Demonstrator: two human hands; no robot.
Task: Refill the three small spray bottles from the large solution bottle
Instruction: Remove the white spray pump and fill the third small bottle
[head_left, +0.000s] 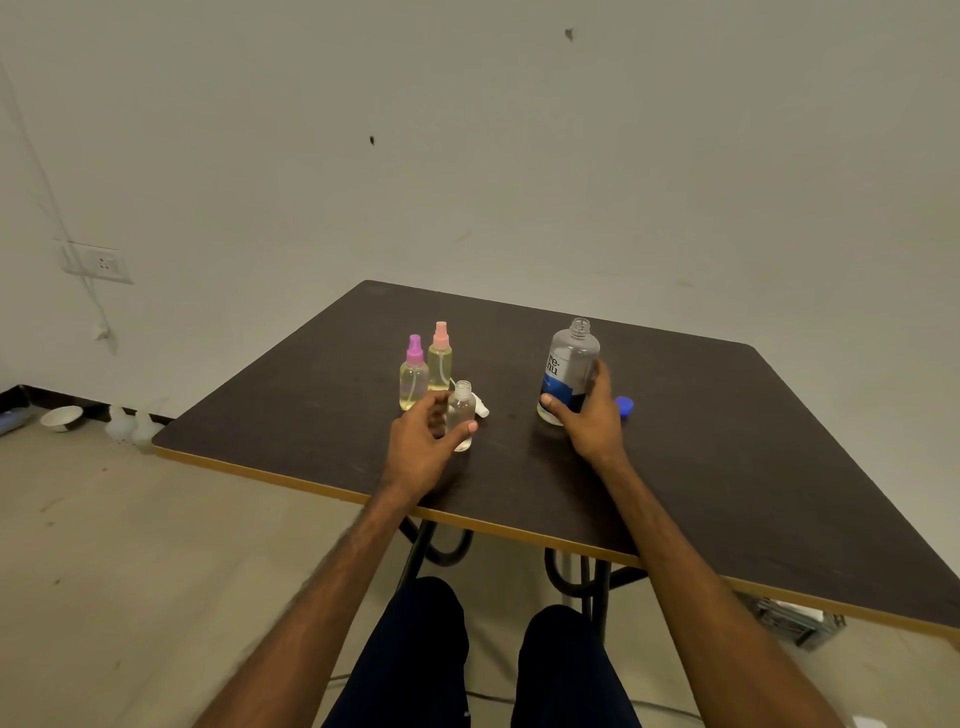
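On the dark table (701, 441) my right hand (589, 415) grips the large clear solution bottle (569, 364), which stands upright with its neck uncapped. Its blue cap (625, 406) lies just right of that hand. My left hand (423, 441) holds a small clear spray bottle (461, 413), upright and with no top on. A white spray top (480, 405) lies just behind it. Two small bottles of yellowish liquid stand behind my left hand: one with a purple top (414, 371), one with a pink top (440, 356).
The table's yellow-trimmed front edge (322, 486) runs close to my knees. On the floor at the left are a small bowl (62, 417) and two pale jugs (130, 426). A wall socket (98, 262) sits on the left wall.
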